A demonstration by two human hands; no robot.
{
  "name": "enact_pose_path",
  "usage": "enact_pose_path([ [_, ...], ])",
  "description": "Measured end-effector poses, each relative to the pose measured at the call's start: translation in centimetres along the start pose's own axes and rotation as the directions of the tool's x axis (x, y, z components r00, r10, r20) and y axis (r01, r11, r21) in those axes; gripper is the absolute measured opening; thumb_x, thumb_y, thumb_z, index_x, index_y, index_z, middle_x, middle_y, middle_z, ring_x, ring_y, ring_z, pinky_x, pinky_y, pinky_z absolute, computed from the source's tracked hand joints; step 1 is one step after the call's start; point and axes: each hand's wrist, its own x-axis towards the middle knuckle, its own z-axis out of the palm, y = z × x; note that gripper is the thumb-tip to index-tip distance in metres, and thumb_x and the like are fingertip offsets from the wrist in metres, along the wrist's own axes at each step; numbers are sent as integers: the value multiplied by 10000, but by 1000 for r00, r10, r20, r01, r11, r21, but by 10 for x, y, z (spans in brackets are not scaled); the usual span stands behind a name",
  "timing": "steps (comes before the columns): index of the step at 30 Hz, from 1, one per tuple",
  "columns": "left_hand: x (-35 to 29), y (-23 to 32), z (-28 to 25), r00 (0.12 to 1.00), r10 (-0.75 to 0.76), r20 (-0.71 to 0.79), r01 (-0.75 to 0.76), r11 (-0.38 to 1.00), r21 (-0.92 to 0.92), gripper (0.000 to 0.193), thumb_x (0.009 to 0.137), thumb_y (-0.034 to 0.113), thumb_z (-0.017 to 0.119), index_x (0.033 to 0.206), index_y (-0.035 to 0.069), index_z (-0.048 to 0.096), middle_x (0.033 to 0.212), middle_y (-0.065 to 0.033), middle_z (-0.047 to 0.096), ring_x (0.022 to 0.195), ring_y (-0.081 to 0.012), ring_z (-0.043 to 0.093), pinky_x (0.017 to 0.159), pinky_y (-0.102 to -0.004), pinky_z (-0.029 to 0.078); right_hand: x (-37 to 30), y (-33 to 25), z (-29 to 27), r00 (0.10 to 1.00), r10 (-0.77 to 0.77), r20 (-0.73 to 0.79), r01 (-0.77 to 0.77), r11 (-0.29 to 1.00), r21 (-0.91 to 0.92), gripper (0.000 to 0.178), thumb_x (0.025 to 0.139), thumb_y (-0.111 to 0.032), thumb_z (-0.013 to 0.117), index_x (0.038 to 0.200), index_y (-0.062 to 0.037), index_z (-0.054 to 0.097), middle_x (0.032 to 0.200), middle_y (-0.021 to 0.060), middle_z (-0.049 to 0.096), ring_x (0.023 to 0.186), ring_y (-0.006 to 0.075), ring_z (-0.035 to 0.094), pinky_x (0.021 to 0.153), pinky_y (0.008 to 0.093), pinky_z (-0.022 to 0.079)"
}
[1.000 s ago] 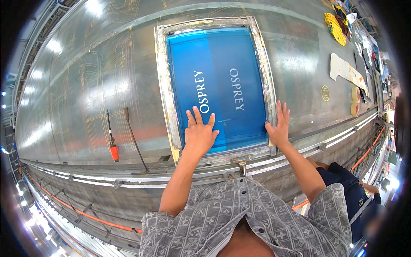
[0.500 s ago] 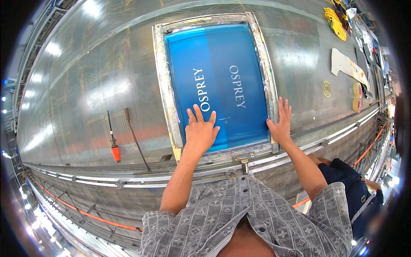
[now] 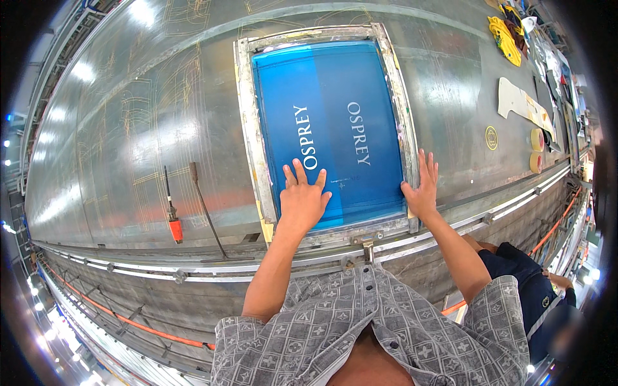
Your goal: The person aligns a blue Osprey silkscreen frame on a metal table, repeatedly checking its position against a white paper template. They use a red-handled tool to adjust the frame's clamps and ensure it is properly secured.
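Note:
A screen-printing frame [image 3: 246, 112] lies flat on a long metal table in front of me. Blue mesh [image 3: 331, 122] fills it, lighter blue along its left side, with white lettering on it. My left hand [image 3: 304, 199] rests over the lower left of the mesh, fingers spread and holding nothing. On the frame's right rail, near its lower corner, sits my right hand [image 3: 421, 186]. Its fingers point away from me, with the thumb apart from them on the rail's inner side.
Left of the frame lie an orange-handled tool [image 3: 175, 228] and a thin dark rod [image 3: 207, 209]. Tape rolls [image 3: 535, 163], a pale cut piece [image 3: 518, 103] and a yellow cloth [image 3: 505, 42] are at the right. A metal rail [image 3: 444, 241] edges the table. Another person [image 3: 515, 270] is at lower right.
The frame and table appear slightly lower in the picture. Both hands keep nearly the same place and pose on the frame.

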Motion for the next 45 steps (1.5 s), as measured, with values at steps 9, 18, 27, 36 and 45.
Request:
enact_pose_path([
  [9, -1, 0, 1, 1000, -2, -14, 2, 1000, 8, 559, 959, 486, 605, 1466, 262, 537, 1543, -376, 302, 1389, -572, 363, 791, -531, 598, -2, 2, 1, 1000, -1, -7, 1, 1000, -6, 855, 771, -194, 627, 1552, -34, 320, 1607, 162, 336, 1523, 412, 188, 1239, 553, 96],
  [18, -2, 3, -2, 1000, -15, -4, 15, 1000, -1, 552, 953, 486, 610, 1456, 266, 550, 1536, -374, 319, 1387, -569, 370, 781, -532, 599, -3, 4, 2, 1000, 4, -15, -4, 1000, 3, 857, 754, -182, 621, 1545, -27, 330, 1599, 172, 349, 1517, 419, 202, 1234, 558, 108],
  [27, -1, 2, 2, 1000, -3, -27, 4, 1000, 18, 553, 954, 498, 603, 1454, 268, 552, 1532, -373, 326, 1382, -567, 380, 767, -533, 600, -4, 5, 1, 1000, -4, -22, 5, 1000, 6, 855, 758, -187, 623, 1543, -17, 330, 1598, 181, 347, 1516, 424, 201, 1234, 558, 98],
  [36, 3, 5, -3, 1000, -11, 2, 11, 1000, -2, 550, 956, 489, 604, 1456, 266, 550, 1531, -375, 327, 1378, -572, 380, 792, -545, 593, -2, 6, -1, 1000, -3, -6, 3, 1000, 4, 861, 763, -200, 631, 1546, -16, 323, 1600, 184, 341, 1517, 425, 195, 1235, 552, 96],
  [45, -25, -26, 19, 920, 47, -388, -196, 914, -356, 414, 915, 238, 716, 1316, 148, 663, 1534, -257, 423, 1357, -458, 484, 943, -485, 545, 1, 7, 0, 1000, 13, 1, -13, 1000, -8, 867, 745, -197, 638, 1532, 1, 333, 1589, 196, 354, 1510, 431, 208, 1241, 544, 104],
])
